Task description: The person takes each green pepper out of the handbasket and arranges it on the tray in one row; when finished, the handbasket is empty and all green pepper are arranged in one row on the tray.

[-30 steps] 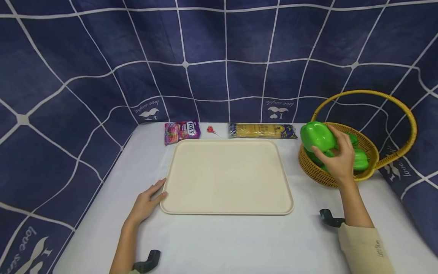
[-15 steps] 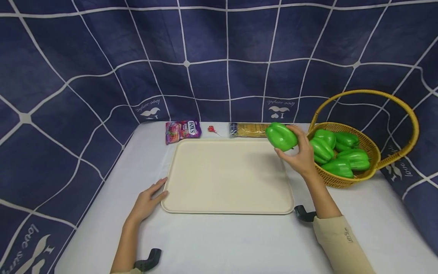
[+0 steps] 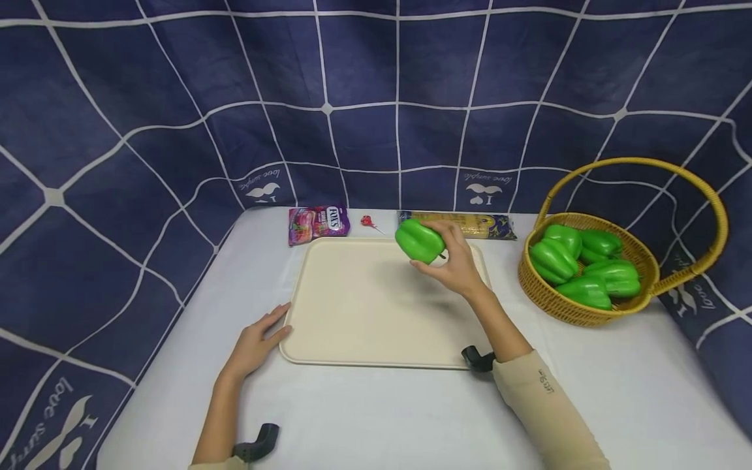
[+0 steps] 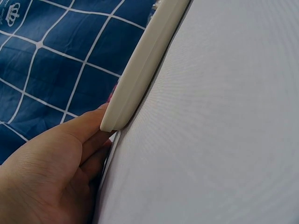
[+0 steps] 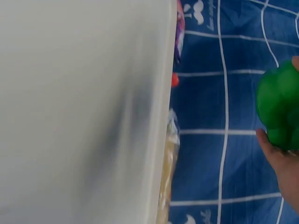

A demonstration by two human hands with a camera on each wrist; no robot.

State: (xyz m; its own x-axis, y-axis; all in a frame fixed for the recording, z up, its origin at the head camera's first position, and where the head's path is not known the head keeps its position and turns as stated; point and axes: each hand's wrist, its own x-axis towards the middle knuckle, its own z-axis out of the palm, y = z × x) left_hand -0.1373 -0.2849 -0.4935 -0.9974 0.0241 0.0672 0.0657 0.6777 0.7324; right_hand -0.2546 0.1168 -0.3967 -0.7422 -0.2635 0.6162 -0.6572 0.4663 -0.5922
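Observation:
My right hand [image 3: 458, 266] holds a green bell pepper [image 3: 417, 240] between thumb and fingers, raised over the back right part of a cream tray [image 3: 364, 307]. The right wrist view catches the same pepper [image 5: 278, 105] at its right edge, with only part of the hand showing. At the tray's left edge rests my left hand [image 3: 251, 349], its fingers extended and touching the rim. From the left wrist, the fingers [image 4: 88, 122] meet the tray's corner. A yellow wicker basket [image 3: 543, 312] to the right contains several green bell peppers [image 3: 584, 291].
Behind the tray lie a purple candy bag [image 3: 319, 224], a small red-wrapped lollipop [image 3: 367, 221] and a long yellow pasta packet [image 3: 478, 225]. The basket's tall handle [image 3: 637, 161] arches up on the right. A blue checked cloth [image 3: 364, 140] hangs behind the white table [image 3: 364, 418].
My right hand has carried the bell pepper leftward, from above the basket to above the tray. My left hand stays at the tray's edge.

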